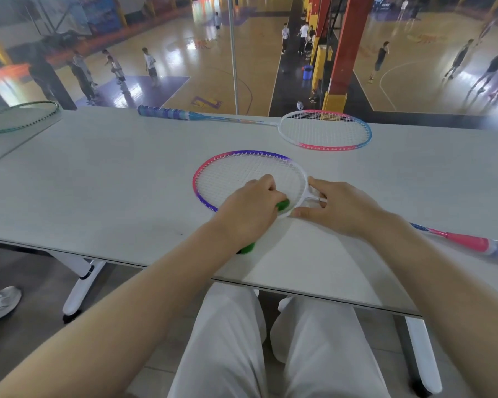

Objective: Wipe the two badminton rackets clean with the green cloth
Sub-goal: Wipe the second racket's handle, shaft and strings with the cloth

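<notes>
Green cloth [283, 204] bunched in left hand [246, 212], fingers curled round it, on near racket [250, 182] strings at table [98, 182] centre | right hand [342, 209] fingers spread, pressing racket throat | second racket [325, 130] at 1 o'clock, untouched

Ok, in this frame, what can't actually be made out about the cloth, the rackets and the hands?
- Green cloth, head view: mostly covered by the left hand; only two bits show, so its size and fold are unknown.
- Near racket: its shaft passes under the right hand and forearm; the pink grip is cut by the right edge.
- Any dirt on the strings: too fine to see.
- Green racket: cut by the left edge.
</notes>
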Demonstrator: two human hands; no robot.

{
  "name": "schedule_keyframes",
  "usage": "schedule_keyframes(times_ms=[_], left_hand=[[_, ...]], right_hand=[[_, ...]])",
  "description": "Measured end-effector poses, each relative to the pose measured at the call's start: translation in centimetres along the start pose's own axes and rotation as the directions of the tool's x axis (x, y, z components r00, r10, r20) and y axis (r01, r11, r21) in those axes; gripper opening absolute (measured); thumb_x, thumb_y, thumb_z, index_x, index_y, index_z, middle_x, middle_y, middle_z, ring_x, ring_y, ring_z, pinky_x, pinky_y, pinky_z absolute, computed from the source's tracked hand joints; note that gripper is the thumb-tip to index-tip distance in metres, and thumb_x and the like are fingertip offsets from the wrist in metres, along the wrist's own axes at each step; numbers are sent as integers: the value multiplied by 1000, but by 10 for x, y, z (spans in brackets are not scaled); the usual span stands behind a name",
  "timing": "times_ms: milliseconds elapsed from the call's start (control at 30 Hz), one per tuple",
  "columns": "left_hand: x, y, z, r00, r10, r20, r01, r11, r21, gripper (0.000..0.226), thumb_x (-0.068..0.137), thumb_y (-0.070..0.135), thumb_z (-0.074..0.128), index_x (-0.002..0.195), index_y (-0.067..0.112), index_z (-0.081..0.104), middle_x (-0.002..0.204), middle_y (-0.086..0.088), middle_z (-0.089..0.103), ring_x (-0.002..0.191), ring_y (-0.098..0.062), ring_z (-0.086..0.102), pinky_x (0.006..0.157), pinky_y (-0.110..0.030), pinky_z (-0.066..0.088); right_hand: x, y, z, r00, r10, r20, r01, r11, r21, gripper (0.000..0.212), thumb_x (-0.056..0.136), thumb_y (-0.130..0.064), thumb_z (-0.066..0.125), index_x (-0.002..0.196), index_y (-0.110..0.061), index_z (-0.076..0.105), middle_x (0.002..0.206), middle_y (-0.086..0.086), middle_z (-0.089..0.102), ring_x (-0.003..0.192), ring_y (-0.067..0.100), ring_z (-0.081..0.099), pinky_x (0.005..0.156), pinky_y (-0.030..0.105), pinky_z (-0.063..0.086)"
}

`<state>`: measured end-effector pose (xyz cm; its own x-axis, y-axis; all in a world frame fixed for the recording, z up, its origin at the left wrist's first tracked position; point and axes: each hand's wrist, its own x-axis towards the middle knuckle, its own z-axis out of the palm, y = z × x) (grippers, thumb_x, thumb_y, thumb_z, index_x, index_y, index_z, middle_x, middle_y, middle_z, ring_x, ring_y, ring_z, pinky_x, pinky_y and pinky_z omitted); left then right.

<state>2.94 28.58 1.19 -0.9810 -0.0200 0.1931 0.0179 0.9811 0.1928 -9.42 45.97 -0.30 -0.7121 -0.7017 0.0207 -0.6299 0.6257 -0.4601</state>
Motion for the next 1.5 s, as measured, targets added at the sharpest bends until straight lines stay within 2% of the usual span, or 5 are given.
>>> schedule_keyframes(times_ms=[267,633,1200,1300,1500], left_hand=[[-1,-86,-24,974,-227,1,224,964,142,36,99,18,42,130,22,61,115,-4,49,100,-21,50,91,-35,43],[13,-104,-19,917,-389,-93,399,906,144,30,99,21,43,105,5,68,106,-12,50,85,-26,55,76,-35,46],[26,3,-2,998,-3,60,16,978,-209,22,91,24,54,104,21,71,100,2,50,88,-18,55,79,-34,45],[26,8,1,996,58,65,-42,975,-219,17,90,25,56,96,19,70,98,1,50,85,-18,55,79,-40,48],[28,-6,-6,998,58,32,-56,996,-63,28,96,25,50,119,22,67,109,0,50,90,-19,55,79,-35,46]], right_hand=[[-2,-1,-3,1000,4,-13,-4,1000,-2,70,72,-79,59,132,-43,50,78,-19,53,74,-2,51,65,31,44],[-1,2,-2,1000,1,3,-1,1000,23,74,72,-78,61,137,-47,44,105,-16,63,93,11,60,82,36,53],[-1,2,-1,999,-38,-4,38,997,61,55,73,-76,64,122,-54,52,105,-21,64,91,8,59,76,31,48],[-1,1,0,999,-39,-10,40,997,69,51,72,-77,64,117,-56,53,102,-22,64,89,6,60,75,30,48],[-2,0,-2,1000,-31,-5,31,998,63,63,72,-77,61,129,-55,48,110,-21,63,93,7,58,77,30,46]])
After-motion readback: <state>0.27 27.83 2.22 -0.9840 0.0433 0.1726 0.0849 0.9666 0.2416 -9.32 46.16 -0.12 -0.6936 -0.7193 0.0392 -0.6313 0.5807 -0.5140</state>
